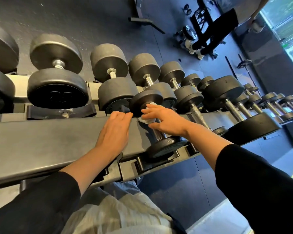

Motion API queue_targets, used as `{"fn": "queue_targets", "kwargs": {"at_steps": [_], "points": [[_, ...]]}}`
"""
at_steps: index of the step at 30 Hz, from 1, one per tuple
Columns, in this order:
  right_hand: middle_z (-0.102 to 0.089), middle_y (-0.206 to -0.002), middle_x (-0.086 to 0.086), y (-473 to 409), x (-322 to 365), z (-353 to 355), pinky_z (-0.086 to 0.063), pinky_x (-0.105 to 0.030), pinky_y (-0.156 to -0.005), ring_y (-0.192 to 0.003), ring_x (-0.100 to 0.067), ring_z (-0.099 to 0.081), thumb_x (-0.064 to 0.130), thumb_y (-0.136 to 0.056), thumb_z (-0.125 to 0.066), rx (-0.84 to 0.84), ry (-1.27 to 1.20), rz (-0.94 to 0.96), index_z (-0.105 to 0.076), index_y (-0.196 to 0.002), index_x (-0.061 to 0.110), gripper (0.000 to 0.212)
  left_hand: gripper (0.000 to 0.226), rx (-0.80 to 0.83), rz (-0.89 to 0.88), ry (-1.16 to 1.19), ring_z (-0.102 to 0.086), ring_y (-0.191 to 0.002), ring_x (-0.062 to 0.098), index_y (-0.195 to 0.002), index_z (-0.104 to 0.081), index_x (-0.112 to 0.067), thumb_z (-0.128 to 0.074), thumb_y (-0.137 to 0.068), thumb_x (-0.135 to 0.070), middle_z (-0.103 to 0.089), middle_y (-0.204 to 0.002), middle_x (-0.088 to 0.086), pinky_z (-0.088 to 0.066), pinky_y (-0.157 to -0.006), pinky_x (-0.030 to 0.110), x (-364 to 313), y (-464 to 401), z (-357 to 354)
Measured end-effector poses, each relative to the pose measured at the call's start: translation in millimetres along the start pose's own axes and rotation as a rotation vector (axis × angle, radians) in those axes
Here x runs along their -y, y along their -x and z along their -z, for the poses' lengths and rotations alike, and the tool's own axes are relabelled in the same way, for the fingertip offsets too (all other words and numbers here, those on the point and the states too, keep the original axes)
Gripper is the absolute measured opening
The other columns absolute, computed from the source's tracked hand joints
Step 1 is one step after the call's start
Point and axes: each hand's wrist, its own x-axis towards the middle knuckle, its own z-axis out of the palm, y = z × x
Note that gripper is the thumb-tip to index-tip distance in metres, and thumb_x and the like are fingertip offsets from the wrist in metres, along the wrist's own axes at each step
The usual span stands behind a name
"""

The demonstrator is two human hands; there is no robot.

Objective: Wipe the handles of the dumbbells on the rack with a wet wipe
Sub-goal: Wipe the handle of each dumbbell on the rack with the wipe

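The right hand [166, 119] gripped a white wet wipe [145, 120] around the handle of a dumbbell [161, 137] on the rack's front rail [57, 146]. The left hand [115, 130] rested flat, fingers straight, on that rail beside it.

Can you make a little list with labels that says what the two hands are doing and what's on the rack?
place: gym
rack: two rows of dumbbells
right hand: holds wipe on a dumbbell handle
left hand: flat on the rack bar, fingers straight
dumbbell being wiped: lower row, nearest
behind: another person standing on the floor
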Motion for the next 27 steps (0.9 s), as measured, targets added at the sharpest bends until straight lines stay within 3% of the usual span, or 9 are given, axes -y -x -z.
{"fn": "queue_targets", "kwargs": {"at_steps": [4,11,19,24,27], "points": [[-0.047,-0.142,0.006,11,-6,5,-0.012,-0.029,-0.116,-0.138,-0.004,-0.024,0.011,-0.094,-0.052,0.037,-0.094,0.017,-0.061,-0.124,0.017,0.032,0.042,0.001,0.010,-0.003,-0.050,-0.113,0.029,-0.125,-0.056,-0.006,-0.059,-0.085,0.005,-0.062,-0.110,0.013,-0.048,-0.083,0.038,0,0,-1],[-0.061,-0.127,0.003,37,-18,11,-0.033,-0.022,-0.106,-0.121,0.000,-0.047,0.000,-0.085,-0.062,0.069,-0.353,-0.038,-0.070,-0.104,0.016,0.026,0.045,0.018,0.008,-0.018,-0.050,-0.114,0.031,-0.126,-0.055,-0.005,-0.059,-0.084,0.007,-0.062,-0.112,0.014,-0.048,-0.083,0.039,-2,0,0],[-0.069,-0.109,0.001,31,-14,3,-0.050,-0.032,-0.095,-0.104,-0.009,-0.062,0.006,-0.075,-0.075,-0.265,-0.578,-0.031,-0.074,-0.094,0.014,0.022,0.042,-0.066,0.047,0.087,-0.052,-0.109,0.027,-0.129,-0.052,-0.010,-0.053,-0.090,0.004,-0.060,-0.116,0.010,-0.050,-0.078,0.040,-1,5,7],[-0.069,-0.105,0.002,2,7,6,-0.049,-0.020,-0.089,-0.099,-0.006,-0.062,-0.001,-0.072,-0.075,-0.334,-0.595,0.082,-0.074,-0.089,0.014,0.022,0.041,-0.163,0.123,0.053,-0.059,-0.103,0.027,-0.134,-0.048,-0.011,-0.051,-0.094,-0.003,-0.060,-0.119,0.010,-0.051,-0.079,0.037,-3,23,32],[-0.070,-0.100,-0.002,-18,29,8,-0.049,-0.010,-0.081,-0.091,-0.005,-0.063,-0.003,-0.072,-0.074,-0.387,-0.601,0.194,-0.075,-0.088,0.010,0.021,0.043,-0.226,0.176,-0.025,-0.059,-0.103,0.025,-0.137,-0.046,-0.010,-0.050,-0.094,-0.004,-0.060,-0.122,0.009,-0.043,-0.079,0.028,-2,38,54]]}}
